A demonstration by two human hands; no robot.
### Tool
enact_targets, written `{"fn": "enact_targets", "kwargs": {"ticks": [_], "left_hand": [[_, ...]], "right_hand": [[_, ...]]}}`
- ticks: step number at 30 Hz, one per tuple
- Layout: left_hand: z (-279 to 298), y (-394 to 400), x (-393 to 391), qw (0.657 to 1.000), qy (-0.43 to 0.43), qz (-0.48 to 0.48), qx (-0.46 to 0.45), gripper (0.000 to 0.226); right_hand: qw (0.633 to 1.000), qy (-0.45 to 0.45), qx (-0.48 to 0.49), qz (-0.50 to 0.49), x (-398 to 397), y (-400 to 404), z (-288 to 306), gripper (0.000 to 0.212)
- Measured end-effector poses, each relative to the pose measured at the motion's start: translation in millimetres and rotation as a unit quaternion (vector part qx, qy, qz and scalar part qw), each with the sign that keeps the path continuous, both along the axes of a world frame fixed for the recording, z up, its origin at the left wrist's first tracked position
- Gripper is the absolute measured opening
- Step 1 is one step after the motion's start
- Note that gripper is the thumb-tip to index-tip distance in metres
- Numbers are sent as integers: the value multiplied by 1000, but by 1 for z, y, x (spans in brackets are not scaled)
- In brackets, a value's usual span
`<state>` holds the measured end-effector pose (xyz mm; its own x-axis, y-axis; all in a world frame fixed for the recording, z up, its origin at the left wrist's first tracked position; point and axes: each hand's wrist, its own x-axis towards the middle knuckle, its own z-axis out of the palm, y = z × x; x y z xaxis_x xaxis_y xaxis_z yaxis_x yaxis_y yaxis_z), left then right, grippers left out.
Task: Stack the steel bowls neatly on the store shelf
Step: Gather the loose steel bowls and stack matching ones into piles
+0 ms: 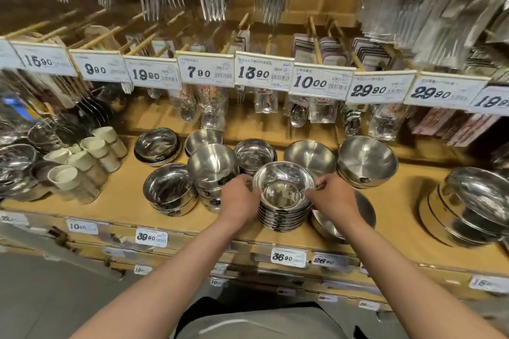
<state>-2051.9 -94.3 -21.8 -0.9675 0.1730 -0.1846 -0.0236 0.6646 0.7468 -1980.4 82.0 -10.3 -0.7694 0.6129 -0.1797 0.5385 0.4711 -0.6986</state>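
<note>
A tall stack of shiny steel bowls [283, 195] stands near the front edge of the wooden shelf [115, 201]. My left hand [241, 198] grips the stack's left side at the top rim. On the right side my right hand [330, 197] pinches the top bowl's rim. Other steel bowl stacks stand around it: one at front left [169, 188], a taller one [212, 165] just left of my left hand, and a matte pair at the back right [366, 161]. A wide bowl [366, 212] lies partly hidden under my right wrist.
Cream cups [82, 162] and more steel ware crowd the shelf's left end. Large lidded steel bowls [468, 206] sit at the right. Packaged spoons and forks hang above behind price tags [264, 73]. Bare shelf board shows between the cups and the front-left bowls.
</note>
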Motion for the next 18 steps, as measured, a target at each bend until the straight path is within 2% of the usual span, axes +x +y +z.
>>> {"fn": "enact_targets", "kwargs": {"ticks": [5,11,18], "left_hand": [[-5,0,2,1000,23,3,13,19],[-3,-3,1,999,36,4,36,24],[-4,-3,1,999,26,-13,29,21]], "right_hand": [[1000,1,16,-2,1,0,-4,14],[1000,19,14,0,4,-1,-8,30],[1000,28,5,-10,6,-3,-8,28]]}}
